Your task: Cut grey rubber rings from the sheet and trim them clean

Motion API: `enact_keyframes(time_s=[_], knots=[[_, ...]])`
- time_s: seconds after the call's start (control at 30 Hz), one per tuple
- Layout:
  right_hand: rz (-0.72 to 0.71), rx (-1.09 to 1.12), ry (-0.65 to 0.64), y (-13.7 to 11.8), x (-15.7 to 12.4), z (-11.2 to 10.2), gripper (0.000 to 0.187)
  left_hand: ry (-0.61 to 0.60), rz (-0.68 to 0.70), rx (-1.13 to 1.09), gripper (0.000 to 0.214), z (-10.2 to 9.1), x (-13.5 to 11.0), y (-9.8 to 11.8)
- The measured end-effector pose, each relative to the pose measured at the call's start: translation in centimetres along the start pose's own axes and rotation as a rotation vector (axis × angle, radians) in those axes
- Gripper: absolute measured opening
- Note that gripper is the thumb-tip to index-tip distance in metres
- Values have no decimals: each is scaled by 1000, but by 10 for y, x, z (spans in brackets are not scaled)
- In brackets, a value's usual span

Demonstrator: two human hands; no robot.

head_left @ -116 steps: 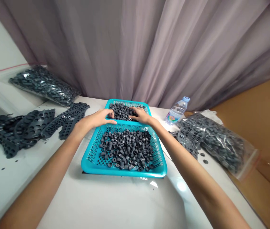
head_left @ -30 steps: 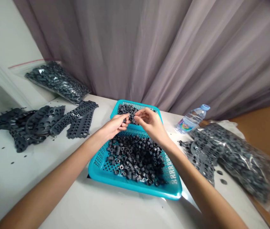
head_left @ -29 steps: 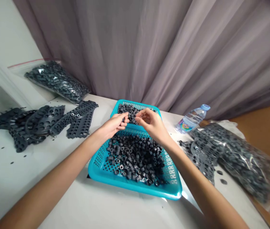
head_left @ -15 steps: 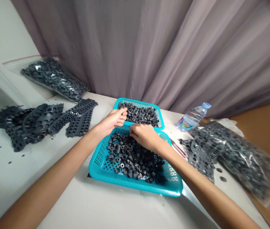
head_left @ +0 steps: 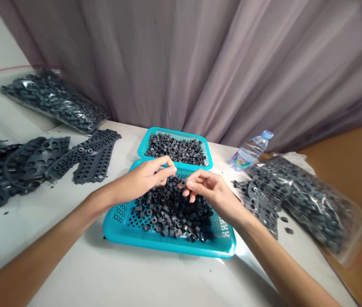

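White table (head_left: 81,268), grey curtain (head_left: 155,64) behind; right hand (head_left: 212,189) pinches small dark ring (head_left: 183,183) over near basket (head_left: 168,246); left hand (head_left: 145,178) curled beside, hold unclear; light, low pinch should keep drops inside

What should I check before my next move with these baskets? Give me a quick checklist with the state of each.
1. Right grip has a small dark piece pinched: ok.
2. Left grip free of pieces: cannot tell; it is curled, hiding whatever may be inside.
3. Near basket standing upright: ok.
4. Far basket standing upright: ok.
5. Bottle capped: ok, the blue cap is on.
6. No loose scraps on the table: not ok; dark discs lie beside the right-hand bag.
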State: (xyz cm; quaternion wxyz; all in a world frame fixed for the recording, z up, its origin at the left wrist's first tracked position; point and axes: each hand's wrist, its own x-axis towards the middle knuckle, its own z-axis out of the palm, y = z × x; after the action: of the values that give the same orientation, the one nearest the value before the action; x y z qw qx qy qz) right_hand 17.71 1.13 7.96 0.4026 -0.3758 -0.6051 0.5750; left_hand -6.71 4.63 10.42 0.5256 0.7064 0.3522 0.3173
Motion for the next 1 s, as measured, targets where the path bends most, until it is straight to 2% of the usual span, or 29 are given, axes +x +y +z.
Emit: enact_keyframes(time_s=[0.13,0.33,0.5,0.67,0.8,0.93,1.0], knots=[[36,149,-60,7,2,7,24,-22,-35,87,17,12,-20,-12],[81,229,-80,10,4,6,23,-123,24,141,24,16,-12,-14],[111,224,-62,13,3,3,27,2,71,235,17,19,-14,-11],[136,172,-53,16,4,3,23,17,37,345,17,23,-22,-14],[86,88,4,16,4,7,27,-7,-21,199,17,22,-23,-19],[-61,-3,133,15,0,12,22,-135,-113,-86,25,20,-18,-29],[-88,-35,120,13,-3,14,23,-209,-127,-169,28,19,-16,-33]])
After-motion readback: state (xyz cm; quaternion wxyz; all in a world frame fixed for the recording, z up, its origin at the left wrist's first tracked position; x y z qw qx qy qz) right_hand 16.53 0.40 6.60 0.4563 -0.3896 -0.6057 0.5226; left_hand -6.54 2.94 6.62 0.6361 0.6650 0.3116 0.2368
